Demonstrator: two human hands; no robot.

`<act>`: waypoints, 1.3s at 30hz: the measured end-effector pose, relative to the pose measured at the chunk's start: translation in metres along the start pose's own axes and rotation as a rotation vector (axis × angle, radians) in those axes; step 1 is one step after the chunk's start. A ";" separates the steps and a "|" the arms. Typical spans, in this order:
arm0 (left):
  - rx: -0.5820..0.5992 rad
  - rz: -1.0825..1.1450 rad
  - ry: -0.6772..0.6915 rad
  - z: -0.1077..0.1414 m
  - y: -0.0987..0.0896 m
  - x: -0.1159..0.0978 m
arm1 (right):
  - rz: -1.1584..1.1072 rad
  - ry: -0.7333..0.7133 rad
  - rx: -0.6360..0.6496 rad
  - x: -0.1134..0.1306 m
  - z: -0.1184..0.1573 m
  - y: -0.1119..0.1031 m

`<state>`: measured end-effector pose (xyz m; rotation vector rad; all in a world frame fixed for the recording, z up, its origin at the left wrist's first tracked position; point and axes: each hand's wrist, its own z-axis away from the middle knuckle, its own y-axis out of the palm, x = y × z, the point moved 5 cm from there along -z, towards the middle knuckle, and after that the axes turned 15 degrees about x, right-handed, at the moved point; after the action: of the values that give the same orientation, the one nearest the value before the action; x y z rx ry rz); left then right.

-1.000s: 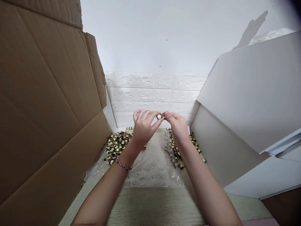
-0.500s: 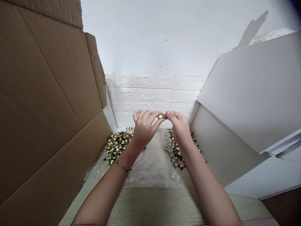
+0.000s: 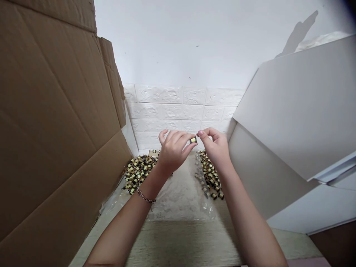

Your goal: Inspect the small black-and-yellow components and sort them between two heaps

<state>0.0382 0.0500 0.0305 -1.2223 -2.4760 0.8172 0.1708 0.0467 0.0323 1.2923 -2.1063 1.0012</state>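
A small transformer (image 3: 193,140), yellow in the middle with black ends, is pinched between the thumb and index finger of my left hand (image 3: 174,150). The other fingers of that hand are raised and spread behind it. Just right of the transformer, my right hand (image 3: 215,146) has its thumb and index fingertip pressed together. Whatever lies between those fingertips is too small to make out. Below my left wrist lies a heap of similar transformers (image 3: 140,168) with brownish wire leads. Another pile of transformers (image 3: 210,170) is beside my right wrist, partly hidden by the forearm.
A clear plastic bag (image 3: 182,200) lies flat on the pale tabletop (image 3: 180,241) between the heaps. Tall brown cardboard (image 3: 55,122) stands on the left, and a white box panel (image 3: 294,107) on the right. A white brick-patterned wall (image 3: 167,111) closes the back.
My right hand has moved slightly right, so its fingertips are now a little apart from the transformer. The transformer in my left hand has shifted slightly right and down.
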 end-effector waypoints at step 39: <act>0.200 -0.223 -0.033 0.000 0.007 0.014 | 0.947 -0.408 0.019 0.020 0.017 0.039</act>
<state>0.0338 0.0646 0.0266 -0.8542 -2.4302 1.0000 0.1267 0.0340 0.0228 0.4593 -3.1348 1.1512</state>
